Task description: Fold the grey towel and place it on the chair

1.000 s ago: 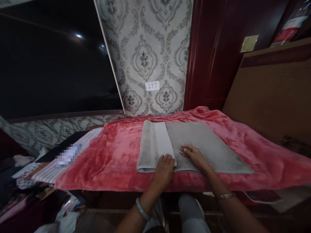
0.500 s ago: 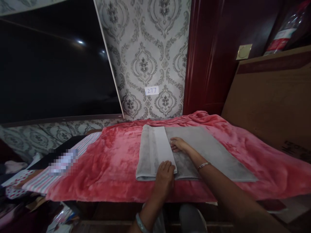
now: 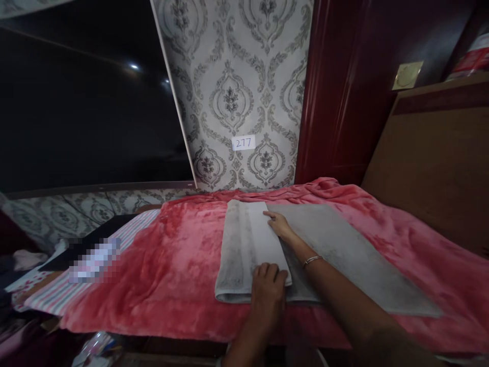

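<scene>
A grey towel (image 3: 324, 239) lies on the red blanket, its left part folded over toward the right. Along the folded part's right edge runs a smooth white band (image 3: 263, 234). My left hand (image 3: 267, 285) is at the near end of this band, fingers curled over it and thumb at the edge. Farther back, my right hand (image 3: 279, 225) is at the band's right edge, with its index finger reaching onto the white surface and the other fingers bent. Beyond the fold, a single layer of towel spreads to the right beneath my right forearm.
The red blanket (image 3: 171, 265) covers the table and is bunched along the wall. A large dark screen (image 3: 91, 102) stands at the left, above striped fabric (image 3: 49, 290). To the right leans a cardboard box (image 3: 431, 168). A paper label (image 3: 243, 142) reads 277.
My right index finger now lies on the white band, where the hand was beside its edge before. My left hand stays at the band's near end. The camera view has shifted slightly.
</scene>
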`<state>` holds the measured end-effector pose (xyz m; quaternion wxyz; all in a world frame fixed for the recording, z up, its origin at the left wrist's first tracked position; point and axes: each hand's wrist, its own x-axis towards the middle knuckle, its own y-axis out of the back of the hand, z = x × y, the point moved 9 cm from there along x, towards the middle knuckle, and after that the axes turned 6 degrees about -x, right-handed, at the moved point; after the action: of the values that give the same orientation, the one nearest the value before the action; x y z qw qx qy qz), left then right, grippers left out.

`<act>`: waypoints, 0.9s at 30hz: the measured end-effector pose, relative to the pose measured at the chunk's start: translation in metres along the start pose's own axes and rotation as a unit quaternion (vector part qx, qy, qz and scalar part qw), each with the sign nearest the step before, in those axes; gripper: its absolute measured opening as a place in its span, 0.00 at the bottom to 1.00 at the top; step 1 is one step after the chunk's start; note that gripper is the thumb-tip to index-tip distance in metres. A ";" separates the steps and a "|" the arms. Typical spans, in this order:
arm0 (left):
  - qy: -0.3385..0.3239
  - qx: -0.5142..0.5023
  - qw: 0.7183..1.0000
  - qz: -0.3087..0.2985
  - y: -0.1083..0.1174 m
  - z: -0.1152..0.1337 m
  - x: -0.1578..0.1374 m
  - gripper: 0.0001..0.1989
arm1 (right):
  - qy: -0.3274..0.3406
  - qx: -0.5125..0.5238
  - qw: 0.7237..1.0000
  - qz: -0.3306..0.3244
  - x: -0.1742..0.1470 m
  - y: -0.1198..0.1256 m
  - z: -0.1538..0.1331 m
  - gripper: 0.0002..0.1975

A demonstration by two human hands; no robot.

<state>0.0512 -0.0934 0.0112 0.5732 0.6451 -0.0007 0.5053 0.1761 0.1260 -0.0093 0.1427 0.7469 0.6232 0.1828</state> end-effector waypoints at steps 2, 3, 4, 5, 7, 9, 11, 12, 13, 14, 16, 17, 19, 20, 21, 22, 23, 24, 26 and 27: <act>0.001 0.013 1.000 -0.020 -0.009 0.002 0.001 0.09 | 0.007 -0.020 1.000 0.008 0.003 0.002 0.005 0.30; 0.005 0.018 0.999 -0.032 -0.013 0.002 0.001 0.08 | 0.008 -0.029 1.000 0.008 0.003 0.003 0.008 0.29; 0.011 0.019 0.999 -0.045 -0.015 0.003 0.001 0.07 | 0.010 -0.036 0.999 0.006 0.003 0.004 0.010 0.28; 0.015 0.014 0.998 -0.060 -0.016 0.004 0.000 0.07 | 0.010 -0.041 0.999 0.003 0.002 0.005 0.012 0.27; 0.016 -0.019 0.996 -0.090 -0.009 0.008 -0.001 0.08 | 0.011 -0.049 0.999 -0.004 -0.001 0.006 0.014 0.27; 0.005 -0.063 0.992 -0.105 0.008 0.010 0.000 0.10 | 0.011 -0.052 0.999 -0.013 -0.005 0.006 0.014 0.27; 0.010 -0.089 0.992 -0.087 0.035 0.001 0.004 0.12 | 0.009 -0.053 0.998 -0.021 -0.010 0.007 0.012 0.29; 0.024 -0.089 0.993 -0.070 0.050 -0.009 0.006 0.13 | 0.006 -0.054 0.998 -0.023 -0.013 0.008 0.012 0.31; 0.047 -0.085 0.994 -0.051 0.064 -0.023 0.006 0.15 | 0.002 -0.055 0.998 -0.024 -0.017 0.009 0.012 0.32; 0.075 -0.081 0.993 -0.037 0.076 -0.039 0.004 0.17 | -0.002 -0.057 0.998 -0.025 -0.021 0.011 0.013 0.33; 0.125 -0.085 0.988 -0.022 0.093 -0.071 -0.008 0.23 | -0.008 -0.060 0.998 -0.029 -0.032 0.015 0.015 0.33; 0.146 -0.095 0.984 -0.025 0.097 -0.084 -0.017 0.27 | -0.011 -0.063 0.997 -0.031 -0.038 0.017 0.017 0.34; 0.178 -0.114 0.977 -0.041 0.099 -0.105 -0.038 0.34 | -0.015 -0.071 0.997 -0.040 -0.050 0.021 0.022 0.34; 0.188 -0.121 0.973 -0.050 0.097 -0.111 -0.048 0.35 | -0.014 -0.074 0.996 -0.045 -0.057 0.022 0.025 0.34; 0.194 -0.125 0.971 -0.058 0.094 -0.114 -0.056 0.36 | -0.011 -0.077 0.996 -0.048 -0.063 0.023 0.027 0.35; 0.197 -0.126 0.970 -0.062 0.091 -0.114 -0.062 0.37 | -0.005 -0.080 0.996 -0.048 -0.068 0.024 0.028 0.35; 0.201 -0.124 0.970 -0.061 0.088 -0.113 -0.066 0.36 | 0.001 -0.083 0.996 -0.044 -0.073 0.026 0.029 0.35; 0.209 -0.116 0.969 -0.056 0.086 -0.112 -0.067 0.35 | 0.007 -0.086 0.996 -0.039 -0.077 0.027 0.030 0.35; 0.242 -0.076 0.966 -0.045 0.083 -0.110 -0.066 0.33 | 0.011 -0.090 0.995 -0.031 -0.084 0.027 0.031 0.35; 0.262 -0.048 0.963 -0.045 0.082 -0.110 -0.064 0.32 | 0.015 -0.090 0.995 -0.027 -0.087 0.027 0.031 0.35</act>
<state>-0.0990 -0.0773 0.0116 0.6058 0.4614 0.1543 0.6295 0.2002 0.0363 -0.0329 0.2051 0.7110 0.6262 0.2455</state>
